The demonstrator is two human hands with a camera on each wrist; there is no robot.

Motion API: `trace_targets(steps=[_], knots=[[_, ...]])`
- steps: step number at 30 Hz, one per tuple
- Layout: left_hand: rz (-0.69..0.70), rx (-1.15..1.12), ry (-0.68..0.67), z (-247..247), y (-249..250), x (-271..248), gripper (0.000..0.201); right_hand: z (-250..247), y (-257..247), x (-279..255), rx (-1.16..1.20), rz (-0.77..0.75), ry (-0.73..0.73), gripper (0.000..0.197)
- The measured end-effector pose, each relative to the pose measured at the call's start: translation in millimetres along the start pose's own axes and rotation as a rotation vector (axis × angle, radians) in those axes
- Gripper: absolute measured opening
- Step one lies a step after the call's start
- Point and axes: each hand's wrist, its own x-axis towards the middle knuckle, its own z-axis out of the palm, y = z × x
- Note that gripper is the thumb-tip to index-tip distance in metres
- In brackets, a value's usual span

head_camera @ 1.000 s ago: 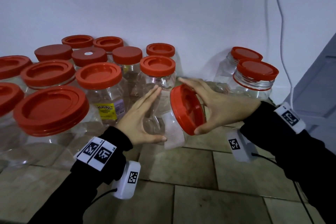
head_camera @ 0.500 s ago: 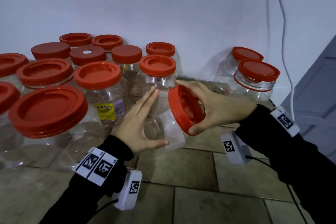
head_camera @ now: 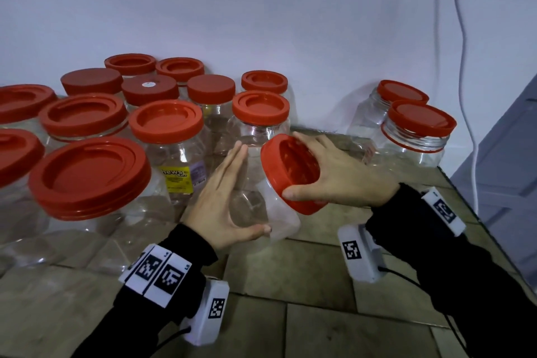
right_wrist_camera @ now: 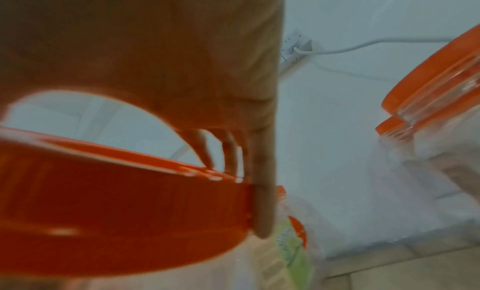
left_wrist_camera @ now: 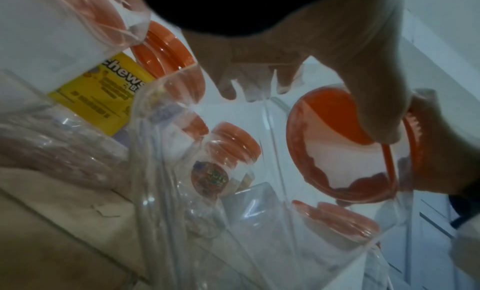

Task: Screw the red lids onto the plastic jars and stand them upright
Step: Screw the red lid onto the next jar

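Note:
A clear plastic jar is tilted in the air over the tiled surface, its mouth toward the right. A red lid sits on that mouth. My right hand grips the lid, fingers over its top rim and thumb on the lower rim. My left hand holds the jar's body, straight fingers flat along its far side and thumb under it. The left wrist view looks through the jar at the lid. In the right wrist view the lid is close and blurred under my fingers.
Several lidded jars stand upright in a crowd at the left and back, close to my left hand. Two more lidded jars stand at the back right. A white cable hangs down the wall. A grey panel borders the right.
My right hand has turned on the lid, the thumb sliding up and left along the rim. The jar stays tilted in my left hand, shifted slightly left.

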Motion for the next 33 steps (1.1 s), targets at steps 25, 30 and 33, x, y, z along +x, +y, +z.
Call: trace_targets(steps=[25, 30, 33], knots=[[-0.389, -0.316, 0.327, -7, -46, -11, 0.119, 100, 6, 52, 0.411, -0.149, 0.315, 0.104], [-0.322, -0.362, 0.340, -7, -43, -15, 0.115, 100, 7, 51, 0.458, -0.145, 0.274, 0.096], [-0.157, -0.203, 0.375, -12, -34, -15, 0.106, 91, 13, 43, 0.469, -0.130, 0.227, 0.089]])
